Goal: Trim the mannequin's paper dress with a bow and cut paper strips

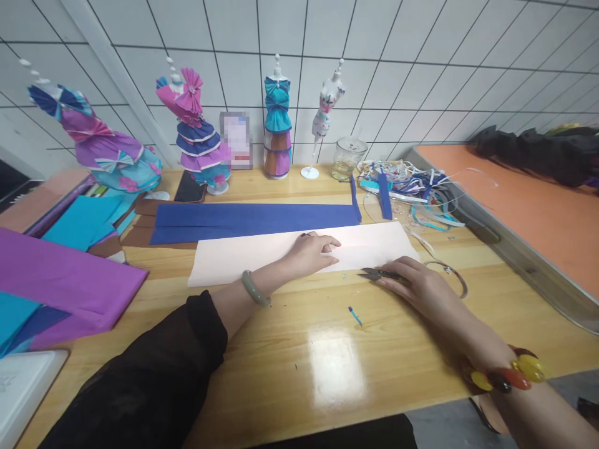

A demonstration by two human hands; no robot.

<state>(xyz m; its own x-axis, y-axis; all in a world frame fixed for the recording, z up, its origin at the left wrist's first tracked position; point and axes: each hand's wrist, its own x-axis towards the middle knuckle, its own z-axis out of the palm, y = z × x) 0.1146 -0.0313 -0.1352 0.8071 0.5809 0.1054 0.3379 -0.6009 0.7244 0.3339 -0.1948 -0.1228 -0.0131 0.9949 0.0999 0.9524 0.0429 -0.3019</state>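
Note:
A pale pink strip [248,252], paper or fabric, lies lengthwise across the wooden table. My left hand [311,254] rests on its middle, thumb and fingers apart, holding nothing. At the strip's right end, near its front edge, my right hand [421,284] is closed around a small pair of thread snips [373,274], whose dark blades point left. Just behind the pale strip lies a wide navy blue strip [253,219]. A narrow navy piece [384,196] sits to the right of it, by the heap of scraps. In front of the hands is a tiny blue scrap [355,316].
Several small dress-form mannequins [277,118] stand along the tiled wall, most in bright dresses. A glass [349,159] and a tangled heap of trimmings [407,181] are at the back right. Folded coloured sheets [70,280] cover the left side. An orange surface [524,206] lies right.

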